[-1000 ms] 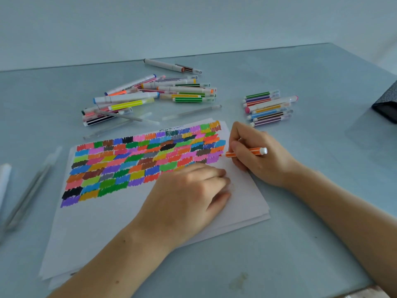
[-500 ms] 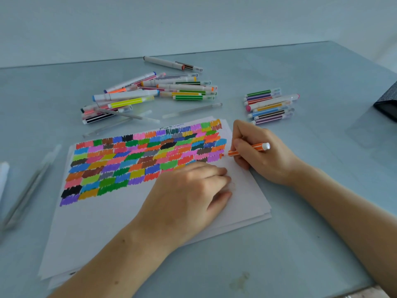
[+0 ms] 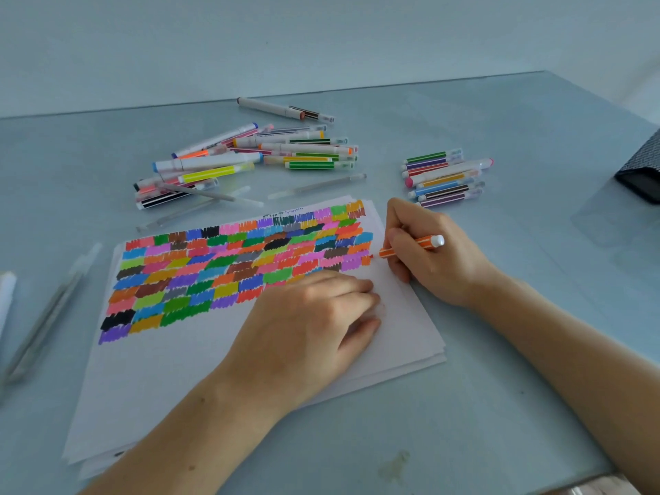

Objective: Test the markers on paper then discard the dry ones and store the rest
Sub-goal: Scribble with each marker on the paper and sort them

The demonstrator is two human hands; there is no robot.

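Note:
A stack of white paper [image 3: 171,380] lies in front of me, its upper half filled with several rows of coloured scribble patches. My right hand [image 3: 432,255] grips an orange-striped marker [image 3: 410,246], its tip touching the paper at the right end of the patches beside a small orange mark. My left hand [image 3: 314,326] rests on the sheet with its fingers bent, holding nothing. A loose pile of markers [image 3: 250,159] lies behind the paper. A smaller neat group of markers [image 3: 444,178] lies at the right.
A single white marker [image 3: 282,109] lies farthest back. Clear pens or caps [image 3: 46,316] lie at the left, and more clear ones [image 3: 318,185] sit between the pile and the paper. A dark patterned case [image 3: 643,169] sits at the right edge of the grey table.
The orange marker has tilted a little, its capped end lifting, and a small orange mark has appeared at its tip. My left hand stays put on the paper.

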